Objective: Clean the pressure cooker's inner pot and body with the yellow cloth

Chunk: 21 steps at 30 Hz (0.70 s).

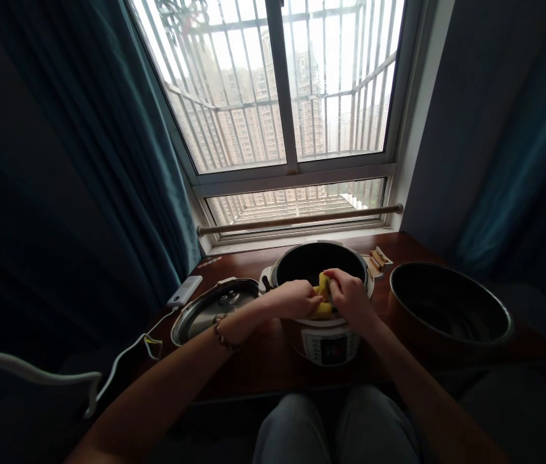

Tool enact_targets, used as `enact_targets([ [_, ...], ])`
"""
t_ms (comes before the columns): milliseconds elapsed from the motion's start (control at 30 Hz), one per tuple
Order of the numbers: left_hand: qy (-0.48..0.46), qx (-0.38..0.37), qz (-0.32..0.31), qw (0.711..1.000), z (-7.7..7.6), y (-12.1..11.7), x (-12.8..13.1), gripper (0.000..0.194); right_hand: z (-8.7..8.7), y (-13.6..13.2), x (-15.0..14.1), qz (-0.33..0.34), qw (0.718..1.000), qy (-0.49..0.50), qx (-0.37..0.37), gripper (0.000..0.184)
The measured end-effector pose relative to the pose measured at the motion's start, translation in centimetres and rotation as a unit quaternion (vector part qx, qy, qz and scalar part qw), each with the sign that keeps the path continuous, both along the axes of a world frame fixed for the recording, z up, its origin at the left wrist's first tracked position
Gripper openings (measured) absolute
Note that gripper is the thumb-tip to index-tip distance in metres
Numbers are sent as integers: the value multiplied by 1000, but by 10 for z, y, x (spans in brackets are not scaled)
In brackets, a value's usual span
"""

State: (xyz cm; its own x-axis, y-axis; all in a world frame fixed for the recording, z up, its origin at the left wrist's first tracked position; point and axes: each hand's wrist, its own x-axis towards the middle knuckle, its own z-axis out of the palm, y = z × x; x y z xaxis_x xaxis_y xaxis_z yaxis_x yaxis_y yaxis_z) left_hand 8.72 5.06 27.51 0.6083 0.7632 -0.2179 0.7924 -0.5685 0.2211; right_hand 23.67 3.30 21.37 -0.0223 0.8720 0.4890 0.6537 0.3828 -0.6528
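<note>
An electric pressure cooker stands on the brown table, its top uncovered and its dark inside showing. Over its near rim, my left hand and my right hand both grip a yellow cloth. The fingers of each hand are closed on it, and part of the cloth bunches up between them. Left of the cooker lies its round lid, with the shiny metal underside up. To the right sits the dark inner pot, open at the top.
A white power strip with a cable lies at the table's left edge. Behind the cooker, a small brown and white item rests on the table. A barred window is beyond, with blue curtains beside it.
</note>
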Motion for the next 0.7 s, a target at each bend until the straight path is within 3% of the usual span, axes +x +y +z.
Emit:
enact_targets([
  [133,-161,-134,-22,978,13,-18,-7,33,21,11,-13,126,980,-62,-142,37],
  [233,-252,-186,29,949,18,-21,-28,34,28,4,-23,167,956,-149,-189,58],
  [300,-330,-146,89,929,11,-22,-41,38,26,-3,-29,140,948,-224,-177,59],
  [367,-415,-56,140,897,-4,-25,-48,38,21,-9,-29,96,942,-288,-143,56],
  [467,-478,74,154,862,-32,-34,-50,32,9,-10,-11,61,933,-334,-123,48],
  [600,-439,103,83,888,-61,-47,-48,31,-5,13,46,82,943,-309,-92,29],
  [700,-403,108,26,908,-72,-51,-49,32,-9,45,79,63,955,-288,-46,16],
])
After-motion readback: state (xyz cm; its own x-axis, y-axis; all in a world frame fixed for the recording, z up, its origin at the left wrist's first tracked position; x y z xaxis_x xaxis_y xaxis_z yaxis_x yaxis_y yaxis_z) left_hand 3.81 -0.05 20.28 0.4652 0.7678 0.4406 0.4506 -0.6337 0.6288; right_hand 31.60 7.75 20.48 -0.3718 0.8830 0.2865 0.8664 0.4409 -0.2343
